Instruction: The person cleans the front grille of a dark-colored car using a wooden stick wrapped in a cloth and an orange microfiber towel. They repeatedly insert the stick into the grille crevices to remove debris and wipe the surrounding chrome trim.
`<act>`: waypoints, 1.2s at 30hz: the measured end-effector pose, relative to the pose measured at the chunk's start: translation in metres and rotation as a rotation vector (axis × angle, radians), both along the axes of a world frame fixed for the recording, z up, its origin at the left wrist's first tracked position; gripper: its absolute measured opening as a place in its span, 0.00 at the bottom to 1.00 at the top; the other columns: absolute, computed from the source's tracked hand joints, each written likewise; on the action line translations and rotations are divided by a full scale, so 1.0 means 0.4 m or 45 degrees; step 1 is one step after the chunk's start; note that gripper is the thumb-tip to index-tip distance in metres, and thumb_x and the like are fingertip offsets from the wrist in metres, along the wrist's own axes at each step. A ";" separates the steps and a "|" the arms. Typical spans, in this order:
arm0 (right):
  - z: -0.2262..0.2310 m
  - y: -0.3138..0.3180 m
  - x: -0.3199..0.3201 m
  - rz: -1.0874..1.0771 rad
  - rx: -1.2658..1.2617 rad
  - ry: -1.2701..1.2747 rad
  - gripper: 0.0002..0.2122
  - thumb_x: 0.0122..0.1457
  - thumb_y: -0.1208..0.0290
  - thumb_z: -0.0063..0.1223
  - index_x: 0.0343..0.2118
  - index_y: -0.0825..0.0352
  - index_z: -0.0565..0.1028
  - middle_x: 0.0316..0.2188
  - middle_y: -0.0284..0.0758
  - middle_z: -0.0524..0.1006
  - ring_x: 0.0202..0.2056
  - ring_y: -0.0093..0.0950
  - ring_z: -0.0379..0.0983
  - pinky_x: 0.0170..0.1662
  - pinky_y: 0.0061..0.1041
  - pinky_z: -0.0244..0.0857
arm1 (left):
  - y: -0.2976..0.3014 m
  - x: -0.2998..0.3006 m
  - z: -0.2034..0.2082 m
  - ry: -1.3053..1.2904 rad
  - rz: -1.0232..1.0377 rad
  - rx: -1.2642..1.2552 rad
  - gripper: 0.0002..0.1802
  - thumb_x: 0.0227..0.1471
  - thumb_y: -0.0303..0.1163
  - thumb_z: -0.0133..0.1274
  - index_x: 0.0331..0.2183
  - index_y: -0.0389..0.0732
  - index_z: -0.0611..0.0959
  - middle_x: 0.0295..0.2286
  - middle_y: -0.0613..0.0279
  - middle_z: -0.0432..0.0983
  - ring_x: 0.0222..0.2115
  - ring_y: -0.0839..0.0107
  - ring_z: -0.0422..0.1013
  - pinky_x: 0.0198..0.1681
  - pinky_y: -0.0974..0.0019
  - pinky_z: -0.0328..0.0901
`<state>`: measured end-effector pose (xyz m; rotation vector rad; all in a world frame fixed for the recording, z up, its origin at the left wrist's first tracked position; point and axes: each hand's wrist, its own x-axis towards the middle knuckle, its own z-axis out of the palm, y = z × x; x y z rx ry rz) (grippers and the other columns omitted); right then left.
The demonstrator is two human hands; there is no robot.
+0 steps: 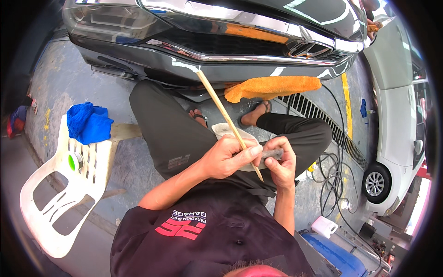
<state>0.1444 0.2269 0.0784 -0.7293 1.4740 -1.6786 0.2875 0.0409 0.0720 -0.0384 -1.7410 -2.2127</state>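
Left hand (pixel 225 157) gripping wooden stick (pixel 217 102); right hand (pixel 283 167) pinching small grey piece (pixel 276 153)

Wooden stick (pixel 218 103) in the left hand (pixel 226 157), grey piece (pixel 274 154) in the right hand (pixel 282 167), near a dark car (pixel 207 37)

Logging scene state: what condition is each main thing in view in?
Wooden stick: slanted, in left hand
Grey piece: pinched in right hand
Orange towel: rumpled, unheld
White chair: upright
Blue cloth: crumpled, on the chair
Green tub: on the chair, open or shut unclear
Black hose: loosely looped
Dark car's hood: shut
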 end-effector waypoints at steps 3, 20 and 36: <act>-0.011 0.037 -0.048 0.047 0.125 0.097 0.14 0.64 0.65 0.69 0.35 0.71 0.76 0.32 0.29 0.75 0.31 0.17 0.68 0.33 0.18 0.58 | -0.013 -0.007 -0.005 0.097 0.105 0.052 0.22 0.74 0.37 0.47 0.31 0.36 0.85 0.24 0.62 0.76 0.27 0.71 0.70 0.34 0.63 0.66; 0.078 0.176 -0.694 -1.114 -0.721 0.295 0.29 0.74 0.49 0.53 0.59 0.76 0.75 0.60 0.49 0.78 0.62 0.45 0.74 0.70 0.50 0.63 | -0.038 -0.234 -0.297 -0.313 -0.334 -0.702 0.15 0.69 0.30 0.52 0.53 0.39 0.85 0.49 0.48 0.81 0.56 0.52 0.75 0.57 0.49 0.69; -0.023 -0.016 -0.883 -1.111 -0.525 0.615 0.11 0.73 0.65 0.59 0.39 0.69 0.75 0.37 0.37 0.79 0.30 0.28 0.68 0.36 0.30 0.64 | 0.220 -0.247 -0.865 -1.233 -1.120 -0.947 0.26 0.54 0.49 0.61 0.44 0.36 0.92 0.41 0.39 0.87 0.44 0.40 0.82 0.50 0.42 0.73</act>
